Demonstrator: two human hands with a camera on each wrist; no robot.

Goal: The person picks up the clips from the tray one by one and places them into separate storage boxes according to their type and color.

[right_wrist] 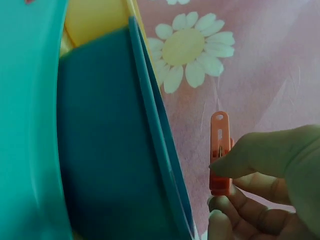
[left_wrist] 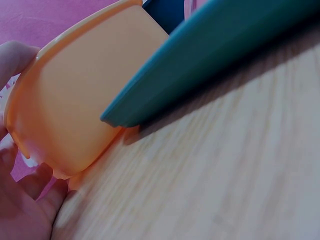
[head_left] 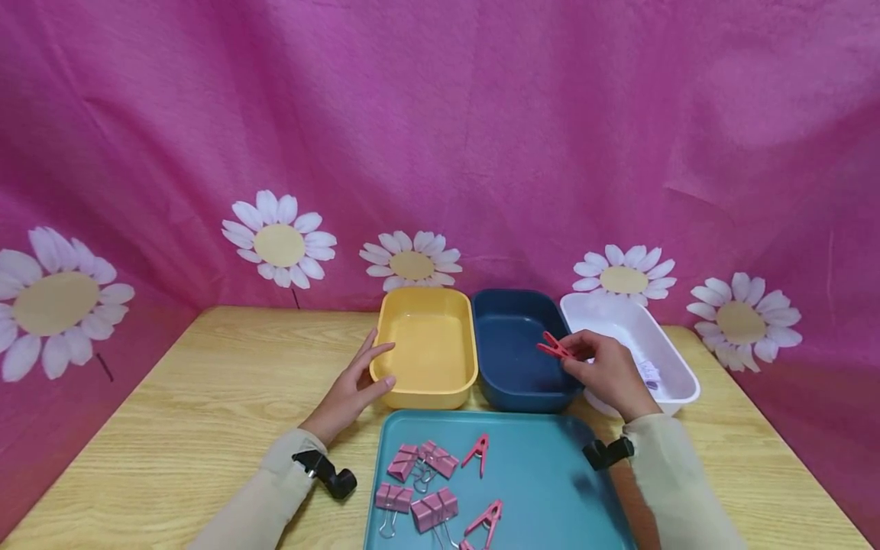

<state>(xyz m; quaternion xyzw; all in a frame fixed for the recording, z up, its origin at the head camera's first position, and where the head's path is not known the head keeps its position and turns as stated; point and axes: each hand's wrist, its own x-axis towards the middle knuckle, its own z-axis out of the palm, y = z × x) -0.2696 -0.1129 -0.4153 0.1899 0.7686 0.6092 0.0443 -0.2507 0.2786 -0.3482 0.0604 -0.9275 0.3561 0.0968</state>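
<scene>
A red clothespin (head_left: pixel 553 346) is pinched between thumb and fingers of my right hand (head_left: pixel 610 372), over the right part of the dark blue bin (head_left: pixel 519 344). The right wrist view shows that clothespin (right_wrist: pixel 220 152) upright in the fingertips of my right hand (right_wrist: pixel 270 175). My left hand (head_left: pixel 354 386) touches the left side of the yellow bin (head_left: pixel 426 351), thumb at its near left rim and fingers spread. In the left wrist view my left hand (left_wrist: pixel 25 190) lies along that bin's wall (left_wrist: pixel 90 90), some fingers beneath its edge.
A teal tray (head_left: pixel 529 473) in front holds pink binder clips (head_left: pixel 435 508) and several red clothespins (head_left: pixel 478 454). At the right stands a white bin (head_left: pixel 635 328) with a pale lilac item (head_left: pixel 648 374) inside. A pink floral cloth (head_left: pixel 440 137) hangs behind.
</scene>
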